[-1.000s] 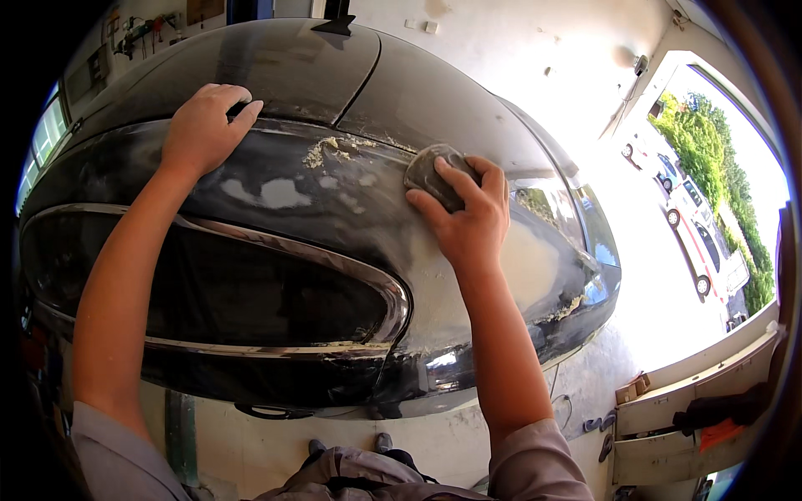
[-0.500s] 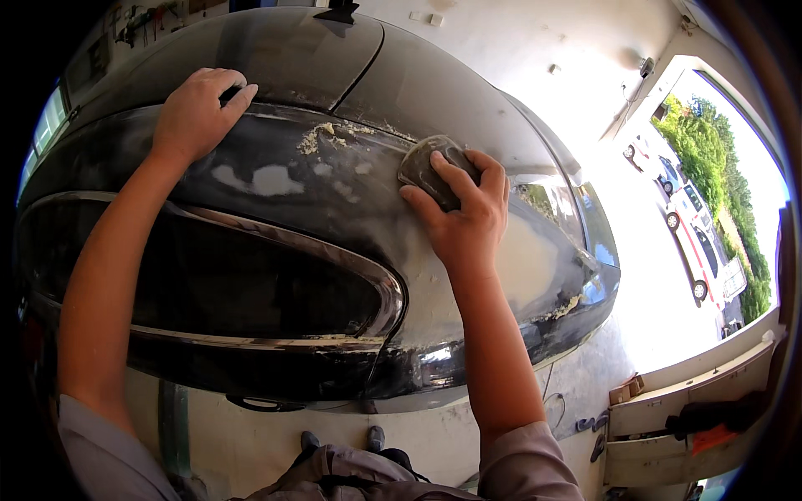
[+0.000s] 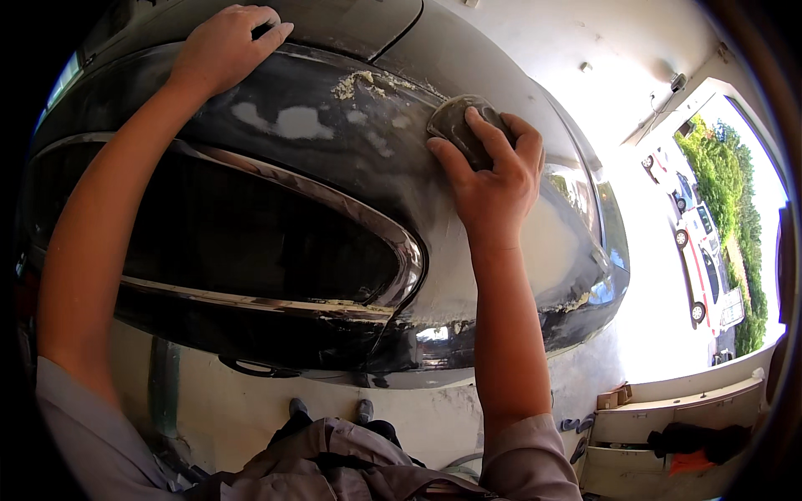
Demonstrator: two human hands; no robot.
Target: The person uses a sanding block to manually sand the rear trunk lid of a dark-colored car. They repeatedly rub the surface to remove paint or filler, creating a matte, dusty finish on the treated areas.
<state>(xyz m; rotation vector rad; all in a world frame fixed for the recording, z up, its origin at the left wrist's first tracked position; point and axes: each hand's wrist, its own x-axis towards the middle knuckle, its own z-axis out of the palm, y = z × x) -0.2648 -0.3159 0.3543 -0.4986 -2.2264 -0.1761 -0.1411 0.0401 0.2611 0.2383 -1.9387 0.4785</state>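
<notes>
My right hand [image 3: 501, 179] grips a dark, dusty sanding block [image 3: 459, 129] with thumb and fingers. The block lies on the dull rear side panel of a black car [image 3: 376, 179], close to the roof seam. Up at the roof edge, my left hand [image 3: 230, 46] rests with its fingers curled and its thumb near the forefinger; a dark gap shows between them, and whatever is inside is hidden. Pale sanded patches [image 3: 302, 123] and beige crumbly residue [image 3: 359, 83] mark the panel between the hands. A larger beige smoothed area [image 3: 547, 242] spreads right of my right forearm.
Below the panel runs a long dark side window [image 3: 267, 234] with chrome trim [image 3: 409, 255]. At lower right stands a pale cabinet [image 3: 639, 422] with dark and orange cloths on it. Slippers [image 3: 576, 424] lie beside it. Through the doorway are parked vehicles [image 3: 697, 259] and green trees [image 3: 727, 192].
The view has shifted, so the car sits higher in it. The sanding block stays near the roof seam under my right hand. My left hand keeps its curled pose at the roof edge.
</notes>
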